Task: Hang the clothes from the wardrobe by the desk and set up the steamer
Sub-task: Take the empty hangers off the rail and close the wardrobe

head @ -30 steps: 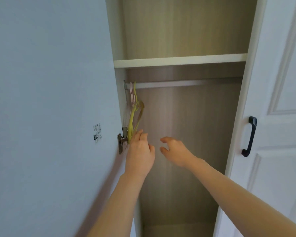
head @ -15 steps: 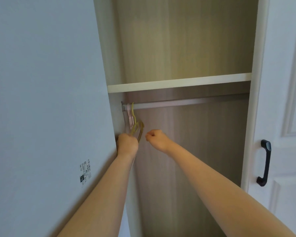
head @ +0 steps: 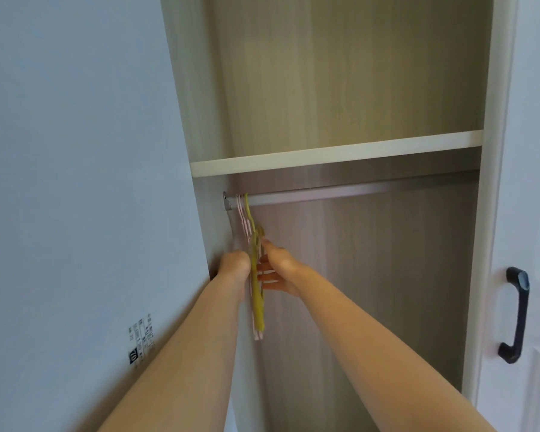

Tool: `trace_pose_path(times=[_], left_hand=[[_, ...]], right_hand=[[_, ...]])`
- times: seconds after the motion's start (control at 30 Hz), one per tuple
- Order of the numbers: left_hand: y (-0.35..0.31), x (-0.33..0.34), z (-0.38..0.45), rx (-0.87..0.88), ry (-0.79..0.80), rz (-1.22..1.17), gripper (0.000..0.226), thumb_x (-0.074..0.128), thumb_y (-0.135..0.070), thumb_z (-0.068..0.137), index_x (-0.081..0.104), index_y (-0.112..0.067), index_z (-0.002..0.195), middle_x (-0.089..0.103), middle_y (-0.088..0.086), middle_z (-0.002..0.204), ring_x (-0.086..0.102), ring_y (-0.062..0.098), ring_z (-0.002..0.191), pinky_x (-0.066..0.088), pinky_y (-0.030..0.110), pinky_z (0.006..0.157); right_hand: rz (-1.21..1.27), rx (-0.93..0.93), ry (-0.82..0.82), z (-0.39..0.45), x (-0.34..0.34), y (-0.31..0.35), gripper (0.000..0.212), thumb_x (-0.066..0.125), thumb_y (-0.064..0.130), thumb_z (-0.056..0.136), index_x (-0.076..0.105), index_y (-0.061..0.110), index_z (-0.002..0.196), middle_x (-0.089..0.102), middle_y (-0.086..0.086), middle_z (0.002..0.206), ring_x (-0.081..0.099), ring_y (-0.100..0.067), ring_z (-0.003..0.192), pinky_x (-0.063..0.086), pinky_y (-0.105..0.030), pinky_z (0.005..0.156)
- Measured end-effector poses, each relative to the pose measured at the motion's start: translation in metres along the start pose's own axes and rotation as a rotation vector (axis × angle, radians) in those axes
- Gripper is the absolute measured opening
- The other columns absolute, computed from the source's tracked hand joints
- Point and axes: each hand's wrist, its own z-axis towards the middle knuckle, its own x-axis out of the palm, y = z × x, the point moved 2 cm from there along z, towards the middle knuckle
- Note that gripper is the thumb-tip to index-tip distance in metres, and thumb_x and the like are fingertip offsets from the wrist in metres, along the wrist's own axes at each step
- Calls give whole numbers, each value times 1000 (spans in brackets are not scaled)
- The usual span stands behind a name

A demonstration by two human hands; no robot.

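A metal rail [head: 340, 194] runs across the open wardrobe under a white shelf [head: 334, 152]. At its left end hang a yellow-green hanger [head: 257, 294] and pale pink hangers [head: 243, 218], pressed together edge-on. No clothes show. My left hand [head: 234, 265] is closed against the left side of the bunch. My right hand [head: 278, 269] lies on the right side, fingers spread over the hangers. The grip itself is partly hidden by the hangers.
The open left door [head: 75, 182] fills the left side, with a small printed sticker [head: 141, 341] on it. The right door [head: 530, 213] carries a dark handle [head: 515, 316]. The wardrobe's inside is bare wood panels.
Both hands rose from below the hangers to the bunch and closed in on it from either side. The view tilted upward, so shelf and rail sit lower in frame.
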Motion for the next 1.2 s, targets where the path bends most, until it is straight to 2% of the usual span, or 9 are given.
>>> trace_pose_path(times=[0.1, 0.2, 0.27, 0.43, 0.53, 0.7, 0.8, 1.07, 1.2], left_hand=[[8, 1, 5, -35, -21, 5, 41, 26, -23, 102, 51, -1, 127, 56, 16, 126, 51, 30, 108, 42, 36, 89], [9, 1, 1, -35, 13, -20, 30, 28, -15, 100, 56, -6, 95, 57, 12, 84, 51, 25, 74, 37, 30, 60], [11, 3, 3, -41, 36, -14, 30, 28, -11, 98, 55, -9, 85, 54, 9, 73, 48, 21, 62, 37, 28, 57], [17, 5, 6, -23, 94, 4, 21, 44, -10, 95, 64, -6, 100, 63, 11, 83, 52, 18, 64, 42, 26, 59], [17, 5, 6, -25, 106, -31, 14, 51, -9, 95, 63, -7, 88, 61, 7, 72, 54, 16, 63, 43, 25, 56], [18, 6, 7, -10, 98, -117, 21, 48, -5, 96, 59, -8, 78, 58, 6, 68, 51, 14, 57, 41, 23, 54], [18, 7, 8, -10, 93, -149, 24, 49, -8, 97, 59, -8, 75, 57, 6, 66, 50, 14, 56, 43, 23, 55], [15, 3, 6, -22, 87, -242, 19, 47, -5, 97, 59, -6, 81, 57, 9, 71, 53, 18, 60, 47, 28, 61], [8, 5, 4, -29, 82, -300, 19, 40, 0, 97, 55, -6, 87, 55, 9, 76, 54, 18, 62, 48, 28, 60]], right_hand=[[-40, -8, -1, 2, -1, 2, 49, 45, 53, 93, 55, 8, 111, 67, -14, 105, 64, -27, 90, 56, -39, 79], [-116, -52, -36, 2, -4, 4, 25, 59, 32, 89, 58, 8, 96, 67, -9, 85, 64, -22, 74, 56, -32, 67], [-138, -71, -51, 2, -6, 6, 15, 59, 22, 89, 60, 8, 91, 66, -7, 80, 63, -19, 67, 51, -27, 58], [-157, -83, -55, 3, -12, 7, 14, 57, 14, 91, 64, 4, 99, 69, -9, 86, 66, -19, 70, 54, -31, 63], [-129, -76, -38, 3, -15, 8, 21, 59, 15, 91, 64, -1, 104, 68, -11, 84, 66, -23, 73, 57, -34, 68], [-90, -65, -4, -2, -14, 10, 19, 61, 17, 91, 65, 0, 98, 64, -12, 79, 63, -23, 68, 53, -32, 62], [-119, -72, 20, -6, -13, 12, 23, 65, 16, 89, 66, -1, 103, 66, -11, 80, 64, -22, 71, 56, -33, 69], [-89, 12, 33, -14, -15, 20, 20, 46, 7, 97, 51, -5, 111, 61, -11, 74, 59, -19, 57, 53, -29, 49], [-99, 14, 5, -22, -16, 26, 21, 41, 4, 96, 50, 5, 78, 45, -6, 57, 41, -14, 43, 38, -26, 45]])
